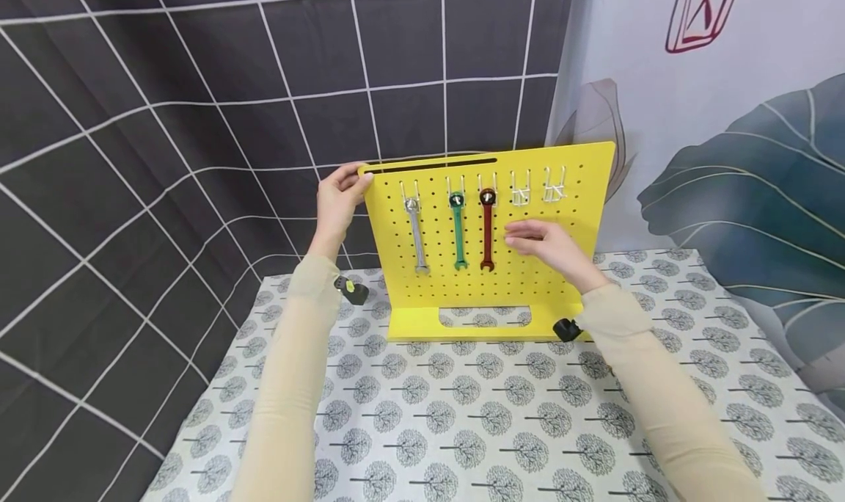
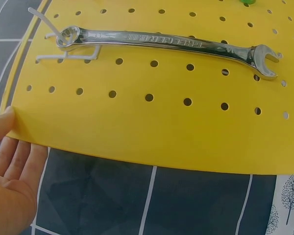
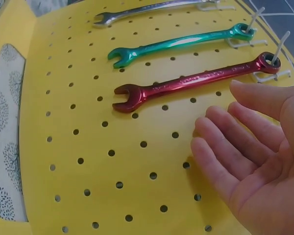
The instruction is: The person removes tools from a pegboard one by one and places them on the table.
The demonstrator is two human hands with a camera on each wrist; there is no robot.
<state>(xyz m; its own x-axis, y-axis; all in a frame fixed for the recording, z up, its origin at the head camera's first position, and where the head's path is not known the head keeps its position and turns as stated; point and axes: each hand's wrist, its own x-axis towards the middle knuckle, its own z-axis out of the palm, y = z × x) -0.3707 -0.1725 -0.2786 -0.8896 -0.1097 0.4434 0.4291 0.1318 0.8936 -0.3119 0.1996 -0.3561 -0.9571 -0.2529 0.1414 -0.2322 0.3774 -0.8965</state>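
Note:
A yellow pegboard (image 1: 422, 282) stands upright on the table, with three combination wrenches hanging from white hooks. The silver wrench (image 2: 161, 40) is leftmost, the green wrench (image 1: 458, 234) comes beside it, and the red wrench (image 3: 196, 81) hangs to the right of the green one. My left hand (image 1: 339, 202) pinches the board's upper left corner between thumb and fingers. My right hand (image 1: 551, 249) hovers in front of the board, just right of the red wrench, its fingers relaxed and holding nothing.
Two white hooks (image 1: 520, 194) at the board's upper right carry no wrench. A tree-patterned cloth (image 1: 429, 414) covers the table. A dark curtain with white grid lines (image 1: 198, 142) hangs behind and at the left; a pale leaf-print curtain (image 1: 759, 186) hangs at the right.

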